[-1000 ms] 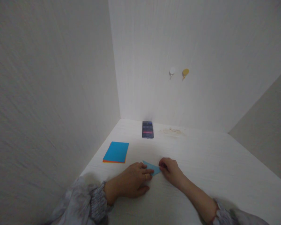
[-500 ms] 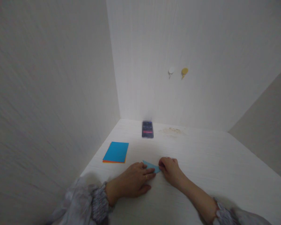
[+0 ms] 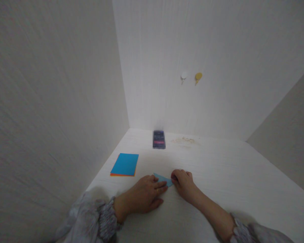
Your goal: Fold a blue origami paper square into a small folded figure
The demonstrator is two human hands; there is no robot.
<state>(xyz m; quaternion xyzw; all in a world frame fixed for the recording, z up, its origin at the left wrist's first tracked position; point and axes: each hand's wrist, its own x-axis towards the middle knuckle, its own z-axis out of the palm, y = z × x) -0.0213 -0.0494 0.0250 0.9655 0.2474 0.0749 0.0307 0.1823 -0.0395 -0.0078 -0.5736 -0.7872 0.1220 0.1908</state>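
Two hands, one small light-blue folded paper triangle (image 3: 165,180), one stack of square paper sheets, blue on top with orange edges below (image 3: 125,164), one dark rectangular object (image 3: 158,140), two round wall hooks: one white (image 3: 183,76), one yellow (image 3: 198,76). Triangle lies on the white wood-grain bench (image 3: 230,175) between the hands, partly under the fingers of the left hand (image 3: 144,194), which is palm down, fingers slightly spread, pressing it. Right hand (image 3: 182,184) at triangle's right corner, thumb and curled fingers pinching it. Left fingers hide the triangle's lower left, right fingertips its right tip; dark object pixelated, details unreadable; both sleeves cut off by frame
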